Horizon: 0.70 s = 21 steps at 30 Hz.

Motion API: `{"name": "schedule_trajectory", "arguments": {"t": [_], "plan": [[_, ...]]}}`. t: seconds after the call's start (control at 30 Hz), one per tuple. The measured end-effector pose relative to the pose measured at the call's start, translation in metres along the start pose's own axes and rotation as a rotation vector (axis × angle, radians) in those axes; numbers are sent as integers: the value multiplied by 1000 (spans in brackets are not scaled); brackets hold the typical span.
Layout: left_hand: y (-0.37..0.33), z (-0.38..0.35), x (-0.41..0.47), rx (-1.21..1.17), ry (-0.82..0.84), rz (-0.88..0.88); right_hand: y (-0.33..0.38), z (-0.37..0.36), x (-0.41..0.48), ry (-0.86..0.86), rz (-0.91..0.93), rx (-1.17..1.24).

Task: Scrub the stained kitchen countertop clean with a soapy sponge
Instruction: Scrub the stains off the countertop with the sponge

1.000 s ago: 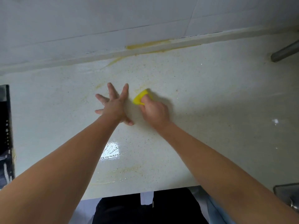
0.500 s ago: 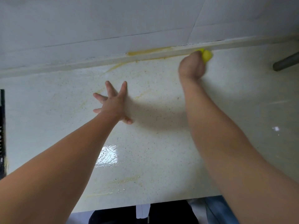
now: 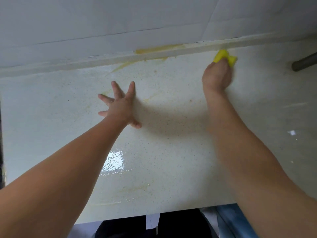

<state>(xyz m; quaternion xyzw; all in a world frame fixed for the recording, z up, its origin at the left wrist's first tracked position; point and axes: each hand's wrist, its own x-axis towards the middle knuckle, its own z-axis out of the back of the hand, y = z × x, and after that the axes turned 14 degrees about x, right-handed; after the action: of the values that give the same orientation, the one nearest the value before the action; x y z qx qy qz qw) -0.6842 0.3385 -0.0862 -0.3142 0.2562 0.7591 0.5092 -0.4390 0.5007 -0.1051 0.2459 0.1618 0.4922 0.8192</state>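
Observation:
My right hand point(image 3: 217, 76) grips a yellow sponge point(image 3: 225, 56) and holds it against the pale speckled countertop point(image 3: 171, 152) at the back edge, just under the raised wall strip. My left hand point(image 3: 120, 105) lies flat on the counter with its fingers spread, left of centre. An orange-yellow stain point(image 3: 159, 48) runs along the strip, left of the sponge. Fainter yellow smears point(image 3: 135, 188) show near the front edge. A wet soapy patch point(image 3: 114, 162) shines between my arms.
White wall tiles point(image 3: 120, 19) rise behind the counter. A grey metal tube point(image 3: 304, 63) juts in at the far right. A dark object point(image 3: 1, 143) sits at the left edge. The counter's front edge point(image 3: 154, 213) runs close to my body.
My right hand has carried the sponge from beside my left hand up and right to the back strip, then a little further right. My left hand has stayed put.

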Motion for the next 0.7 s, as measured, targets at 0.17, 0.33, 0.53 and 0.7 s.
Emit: {"name": "schedule_trajectory", "arguments": {"t": [0.17, 0.33, 0.53, 0.7], "plan": [[1, 1, 1, -4, 7, 23, 76, -53, -94, 276, 207, 28], [3, 1, -1, -11, 19, 28, 87, -66, -159, 645, 471, 147], [4, 0, 4, 0, 8, 26, 51, -21, -55, -190, 226, 514], [4, -1, 4, -20, -3, 15, 71, -56, -58, -23, 197, 312]]}}
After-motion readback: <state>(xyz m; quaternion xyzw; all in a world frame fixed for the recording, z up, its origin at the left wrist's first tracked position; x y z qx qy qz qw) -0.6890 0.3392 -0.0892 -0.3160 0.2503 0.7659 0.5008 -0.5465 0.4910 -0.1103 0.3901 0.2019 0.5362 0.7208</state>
